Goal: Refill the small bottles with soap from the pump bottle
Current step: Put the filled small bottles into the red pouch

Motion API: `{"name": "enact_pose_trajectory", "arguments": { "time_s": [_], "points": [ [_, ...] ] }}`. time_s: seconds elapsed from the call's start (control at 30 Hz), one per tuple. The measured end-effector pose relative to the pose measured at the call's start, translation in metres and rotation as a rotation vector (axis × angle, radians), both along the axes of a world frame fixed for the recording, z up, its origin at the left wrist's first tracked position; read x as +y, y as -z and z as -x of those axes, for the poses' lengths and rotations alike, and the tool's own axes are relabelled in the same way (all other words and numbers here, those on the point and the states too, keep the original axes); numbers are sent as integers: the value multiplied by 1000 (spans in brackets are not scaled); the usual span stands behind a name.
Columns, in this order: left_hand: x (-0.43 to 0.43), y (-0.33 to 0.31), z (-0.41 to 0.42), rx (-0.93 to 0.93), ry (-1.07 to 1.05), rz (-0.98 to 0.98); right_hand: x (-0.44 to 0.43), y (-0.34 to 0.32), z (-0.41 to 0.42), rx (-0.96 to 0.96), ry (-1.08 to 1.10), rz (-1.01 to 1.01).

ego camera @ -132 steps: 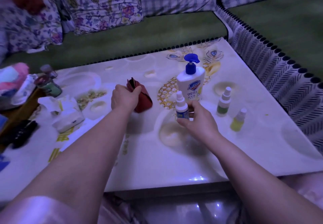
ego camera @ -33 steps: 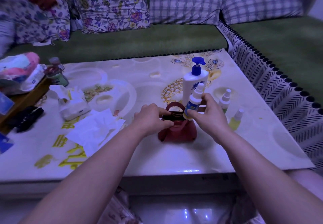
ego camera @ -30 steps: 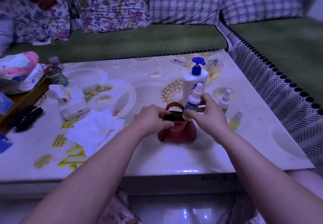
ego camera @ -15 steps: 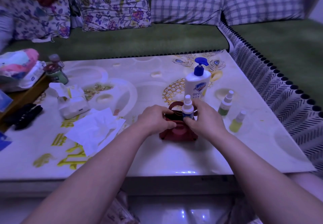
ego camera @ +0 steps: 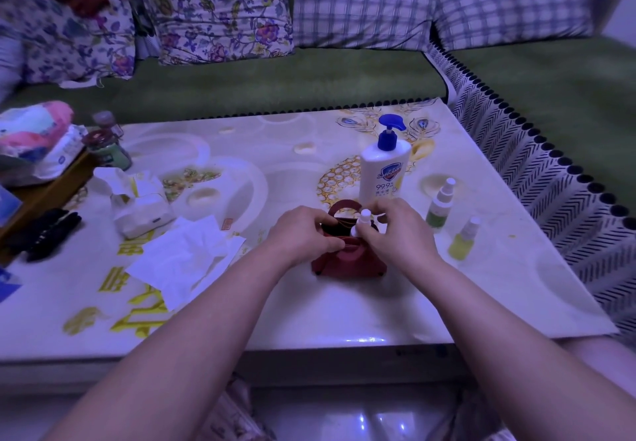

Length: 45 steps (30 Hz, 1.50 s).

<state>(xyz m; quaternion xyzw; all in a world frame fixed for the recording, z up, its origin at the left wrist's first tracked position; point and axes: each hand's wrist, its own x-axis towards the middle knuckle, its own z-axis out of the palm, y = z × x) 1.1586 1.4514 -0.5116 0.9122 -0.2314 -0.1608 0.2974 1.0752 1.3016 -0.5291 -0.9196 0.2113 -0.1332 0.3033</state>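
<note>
Head view: the left hand pinches the red pouch open at its rim; the right hand grips the small bottle upright in its mouth, just nearer than the pump bottle; best lowered straight, cap up, mouth held wide.

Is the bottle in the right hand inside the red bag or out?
Mostly inside: only the top of the bottle shows above the bag, held by the right hand.

White pump bottle upright; two small bottles beside it, third bottle in red pouch.
</note>
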Motion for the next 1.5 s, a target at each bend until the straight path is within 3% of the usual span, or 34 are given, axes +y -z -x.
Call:
{"name": "enact_pose_trajectory", "arguments": {
  "time_s": [0.33, 0.6, 0.83, 1.07, 1.27, 1.5],
  "points": [
    [-3, -13, 6, -7, -28, 104, -17, -20, 16, -80, 107, -89],
    [-23, -19, 8, -91, -125, 178, -65, -21, 20, -125, 293, -28],
    [-34, -22, -1, -145, -174, 168, -88, -21, 10, -56, 397, 63],
    [-34, -21, -4, -147, -194, 189, -95, -19, 4, 90, 373, 22],
    [-24, -17, -3, -139, -193, 160, -93, -17, 10, -14, 387, -109],
    [-14, -7, 0, -213, -141, -53, -71, -61, 10, -248, 304, -114]
  ]
}}
